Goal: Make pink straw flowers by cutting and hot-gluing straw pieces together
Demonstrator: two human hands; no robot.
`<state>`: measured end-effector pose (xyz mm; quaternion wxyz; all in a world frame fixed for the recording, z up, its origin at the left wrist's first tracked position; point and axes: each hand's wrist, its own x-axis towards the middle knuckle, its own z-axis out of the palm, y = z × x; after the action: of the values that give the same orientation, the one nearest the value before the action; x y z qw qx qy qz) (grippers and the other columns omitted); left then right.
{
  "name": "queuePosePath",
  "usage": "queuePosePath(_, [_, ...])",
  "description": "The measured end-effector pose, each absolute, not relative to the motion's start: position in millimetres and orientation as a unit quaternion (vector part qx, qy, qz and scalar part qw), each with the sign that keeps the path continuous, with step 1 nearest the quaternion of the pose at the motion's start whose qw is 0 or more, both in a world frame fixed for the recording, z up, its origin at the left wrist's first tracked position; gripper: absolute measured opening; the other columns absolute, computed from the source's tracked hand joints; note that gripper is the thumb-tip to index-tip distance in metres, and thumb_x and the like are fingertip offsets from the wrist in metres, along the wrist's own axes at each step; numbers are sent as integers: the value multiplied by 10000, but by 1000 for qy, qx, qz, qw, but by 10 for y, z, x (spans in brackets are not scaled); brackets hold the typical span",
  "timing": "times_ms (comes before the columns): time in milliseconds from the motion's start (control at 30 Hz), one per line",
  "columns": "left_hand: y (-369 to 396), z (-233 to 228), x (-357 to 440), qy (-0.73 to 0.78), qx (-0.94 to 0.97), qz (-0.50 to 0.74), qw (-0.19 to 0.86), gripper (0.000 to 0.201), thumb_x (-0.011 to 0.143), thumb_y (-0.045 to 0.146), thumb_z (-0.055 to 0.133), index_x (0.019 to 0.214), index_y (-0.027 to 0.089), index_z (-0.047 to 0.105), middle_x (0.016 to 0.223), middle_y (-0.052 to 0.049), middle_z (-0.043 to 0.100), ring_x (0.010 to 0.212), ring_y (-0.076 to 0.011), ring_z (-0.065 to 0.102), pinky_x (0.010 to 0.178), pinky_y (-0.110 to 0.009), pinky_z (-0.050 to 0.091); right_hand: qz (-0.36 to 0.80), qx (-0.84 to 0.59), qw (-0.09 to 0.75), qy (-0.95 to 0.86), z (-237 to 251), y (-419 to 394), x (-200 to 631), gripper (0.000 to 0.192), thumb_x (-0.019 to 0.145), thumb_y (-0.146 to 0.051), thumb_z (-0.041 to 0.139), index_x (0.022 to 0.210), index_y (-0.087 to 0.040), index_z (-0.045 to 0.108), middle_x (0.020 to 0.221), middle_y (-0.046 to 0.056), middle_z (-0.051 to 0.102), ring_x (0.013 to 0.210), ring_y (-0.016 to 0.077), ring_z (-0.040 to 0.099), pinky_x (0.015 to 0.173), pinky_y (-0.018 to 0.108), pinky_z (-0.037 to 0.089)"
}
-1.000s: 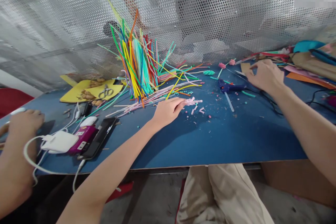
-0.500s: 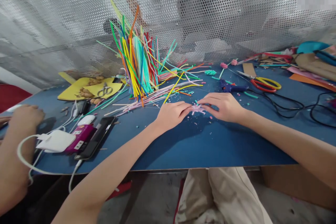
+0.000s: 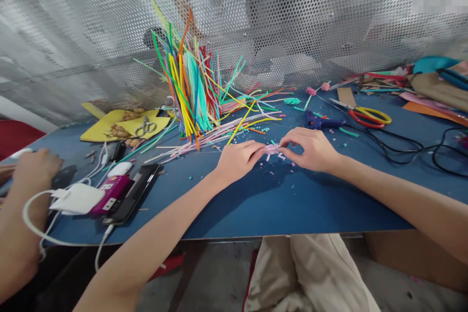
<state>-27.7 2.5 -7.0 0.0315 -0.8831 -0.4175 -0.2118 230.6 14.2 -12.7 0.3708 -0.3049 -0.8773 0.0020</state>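
Lying between left hand point(image 3: 237, 158) and right hand point(image 3: 310, 148), pink piece point(image 3: 272, 148) touches both fingertips.

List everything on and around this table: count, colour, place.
pink pipe-cleaner piece: one, pale pink, pinched between both hands
pipe cleaners: many, mixed colours, standing bundle at centre back
glue gun: one, blue, behind the right hand
scissors: one, red and yellow handles, right rear
phone: one, black, left front
charger: one, white, left of the phone
table: one, blue
co-worker's hand: one, far left edge
left hand: one, fingertips on the pink piece
right hand: one, fingertips on the pink piece
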Motion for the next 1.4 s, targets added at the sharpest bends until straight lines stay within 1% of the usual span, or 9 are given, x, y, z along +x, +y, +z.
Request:
queuePosePath(133, [23,-62,-275,-416,-884,-212,40,378,1073,445,408,1142,258,729,1073,-8,773,896,-150,735,656,-244,474,-3,-307,383,-872,-125,123,2287,135,954,-324,599,958,-211,674,883,26,743,818,172,675,767,321,522])
queuePosePath(267, [19,-61,-262,-412,-883,-220,48,373,1068,455,425,1144,257,732,1069,-12,775,883,-144,738,645,-236,473,-17,-316,386,-866,-120,105,2274,147,955,-337,607,973,-204,667,908,35,736,830,170,674,746,308,513])
queuePosePath(500, [41,-104,-256,-396,-880,-256,53,331,1039,466,504,1101,247,745,1088,-4,782,907,-140,747,696,-218,508,-32,-286,411,-865,-146,136,2264,82,940,-260,624,930,-205,685,902,21,754,829,172,690,768,313,521])
queuePosePath(700, [31,-128,-249,-395,-868,-295,57,279,1024,429,551,1106,244,744,1086,-2,785,827,-125,741,722,-221,525,-48,-271,421,-864,-148,152,2274,60,915,-243,655,882,-216,697,895,14,749,811,165,681,760,316,512])
queuePosePath(800, [19,-128,-242,-385,-867,-311,53,265,1019,406,568,1117,231,743,1055,-16,788,810,-121,734,718,-213,525,-68,-262,424,-864,-141,152,2287,71,912,-239,670,854,-229,711,883,4,740,799,159,671,750,315,494])
queuePosePath(1000, [4,-122,-226,-367,-865,-341,30,245,1012,377,587,1120,209,729,970,-9,785,729,-99,707,683,-199,516,-91,-225,435,-867,-123,156,2321,42,903,-222,693,884,-237,727,926,1,743,798,146,637,726,309,447])
queuePosePath(1133, [10,-132,-229,-363,-865,-345,30,234,1007,367,597,1120,205,724,961,-6,781,718,-95,701,682,-196,516,-91,-217,437,-868,-114,160,2330,29,910,-214,697,897,-224,721,939,6,754,822,133,640,789,320,422])
queuePosePath(1267, [16,-139,-235,-361,-866,-345,30,234,1009,371,593,1117,206,719,939,-3,778,722,-99,701,685,-200,517,-96,-216,442,-866,-115,168,2334,30,916,-219,703,918,-246,715,938,-19,763,836,130,644,886,352,396])
queuePosePath(1400, [5,-132,-239,-364,-867,-339,30,255,1025,378,560,1140,205,707,947,-8,777,735,-107,703,694,-210,512,-113,-212,444,-863,-114,175,2341,63,903,-223,727,940,-274,732,961,-34,772,867,142,637,897,368,383])
